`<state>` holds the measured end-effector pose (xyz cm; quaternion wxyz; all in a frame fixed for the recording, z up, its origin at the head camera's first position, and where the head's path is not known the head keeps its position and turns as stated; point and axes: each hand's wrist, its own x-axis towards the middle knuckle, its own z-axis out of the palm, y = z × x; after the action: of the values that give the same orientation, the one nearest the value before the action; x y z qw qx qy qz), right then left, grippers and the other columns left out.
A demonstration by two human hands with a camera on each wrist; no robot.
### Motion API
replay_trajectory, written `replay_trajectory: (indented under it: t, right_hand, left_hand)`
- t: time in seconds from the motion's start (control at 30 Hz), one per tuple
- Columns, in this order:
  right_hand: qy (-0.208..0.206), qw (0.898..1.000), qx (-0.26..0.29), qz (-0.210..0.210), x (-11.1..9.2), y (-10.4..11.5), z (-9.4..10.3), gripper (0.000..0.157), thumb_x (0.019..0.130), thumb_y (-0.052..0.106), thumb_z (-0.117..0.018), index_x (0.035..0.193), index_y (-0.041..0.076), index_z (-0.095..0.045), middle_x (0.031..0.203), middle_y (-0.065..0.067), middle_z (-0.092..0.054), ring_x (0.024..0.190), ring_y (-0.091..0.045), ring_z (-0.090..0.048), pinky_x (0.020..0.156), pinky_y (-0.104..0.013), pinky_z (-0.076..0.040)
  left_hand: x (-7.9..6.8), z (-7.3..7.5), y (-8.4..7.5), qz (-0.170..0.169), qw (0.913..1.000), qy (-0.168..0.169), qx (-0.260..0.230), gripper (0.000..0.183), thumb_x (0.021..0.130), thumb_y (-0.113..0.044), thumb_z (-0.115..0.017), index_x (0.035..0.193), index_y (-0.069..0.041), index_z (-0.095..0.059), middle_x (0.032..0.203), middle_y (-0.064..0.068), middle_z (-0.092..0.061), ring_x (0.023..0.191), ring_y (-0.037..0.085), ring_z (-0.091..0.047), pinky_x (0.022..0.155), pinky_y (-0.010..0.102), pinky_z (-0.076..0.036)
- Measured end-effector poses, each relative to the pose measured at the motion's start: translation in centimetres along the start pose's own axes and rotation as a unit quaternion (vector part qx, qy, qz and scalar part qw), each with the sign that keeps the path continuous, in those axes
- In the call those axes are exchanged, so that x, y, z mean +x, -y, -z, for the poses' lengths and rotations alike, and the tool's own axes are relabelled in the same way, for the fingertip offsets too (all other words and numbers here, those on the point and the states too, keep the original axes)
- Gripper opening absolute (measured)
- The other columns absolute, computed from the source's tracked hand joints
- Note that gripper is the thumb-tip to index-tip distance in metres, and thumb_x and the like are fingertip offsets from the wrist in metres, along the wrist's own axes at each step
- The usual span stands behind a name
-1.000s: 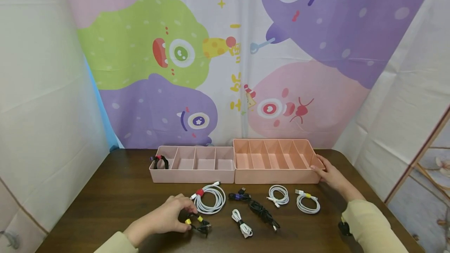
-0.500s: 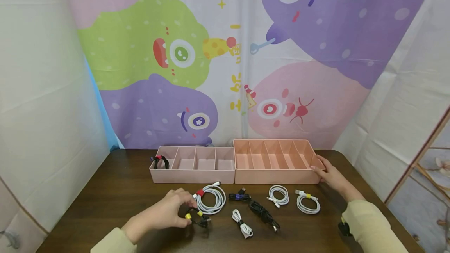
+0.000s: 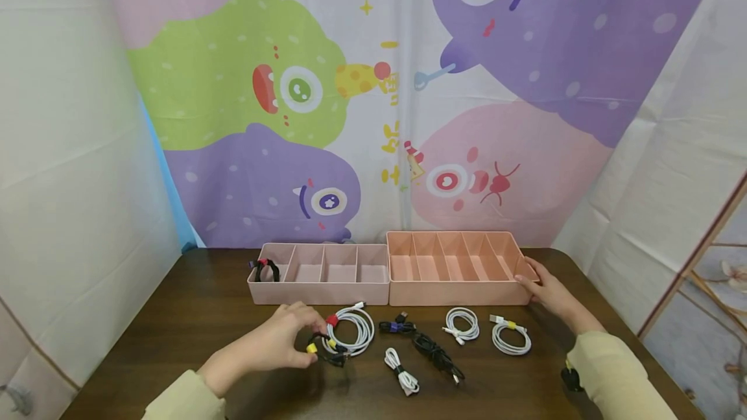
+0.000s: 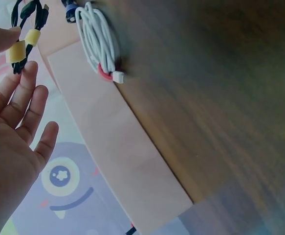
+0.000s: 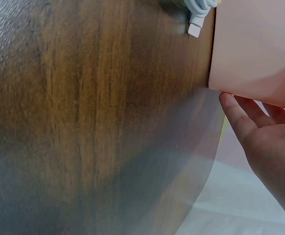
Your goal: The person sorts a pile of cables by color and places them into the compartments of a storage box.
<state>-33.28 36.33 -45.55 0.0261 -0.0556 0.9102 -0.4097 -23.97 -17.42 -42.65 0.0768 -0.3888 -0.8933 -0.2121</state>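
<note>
My left hand (image 3: 271,345) pinches a coiled black cable (image 4: 27,22) with yellow bands between thumb and fingertips, raised over the table. In the head view this cable overlaps a white cable coil (image 3: 357,336) with a red tie. My right hand (image 3: 551,293) rests its fingers against the right end of the orange divided box (image 3: 458,293); the right wrist view shows them fairly straight along that end wall. Beside it, touching, stands a pale pink divided box (image 3: 318,293), whose leftmost compartment holds a black cable coil (image 3: 268,269) with a red tie.
On the dark wooden table (image 3: 187,329) lie a black cable (image 3: 438,354) with a blue tie, a white bundle (image 3: 401,371) with a black tie, a white coil (image 3: 462,326) and another white coil (image 3: 511,337) with a yellow tie. A patterned curtain (image 3: 373,206) hangs behind.
My left hand has lifted the black cable with yellow bands and moved it slightly up and away, towards the pink box. The right hand has stayed at the orange box.
</note>
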Motion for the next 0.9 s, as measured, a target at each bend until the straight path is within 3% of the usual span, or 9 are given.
replay_trajectory:
  t: [0.43,0.9]
  right_hand:
    - [0.002,1.000,-0.004,0.000,-0.1,0.1,0.0,0.072,0.099,0.032,-0.047,0.147,-0.005,-0.008,0.139,-0.041,-0.027,0.116,-0.049,-0.047,0.088,-0.052,-0.047]
    - [0.001,1.000,-0.001,-0.001,0.1,-0.1,-0.1,0.071,0.099,0.032,-0.046,0.147,-0.005,-0.008,0.139,-0.040,-0.027,0.117,-0.049,-0.046,0.089,-0.052,-0.047]
  left_hand:
    - [0.7,1.4,-0.2,0.001,0.9998,-0.014,0.010,0.035,0.065,-0.022,-0.080,0.094,-0.020,-0.062,0.087,-0.014,-0.053,0.090,0.004,-0.046,0.079,0.031,-0.033]
    - [1.3,3.0,-0.3,-0.001,0.9993,-0.034,0.016,0.035,0.066,-0.018,-0.079,0.095,-0.018,-0.061,0.091,-0.013,-0.056,0.093,0.010,-0.049,0.085,0.042,-0.035]
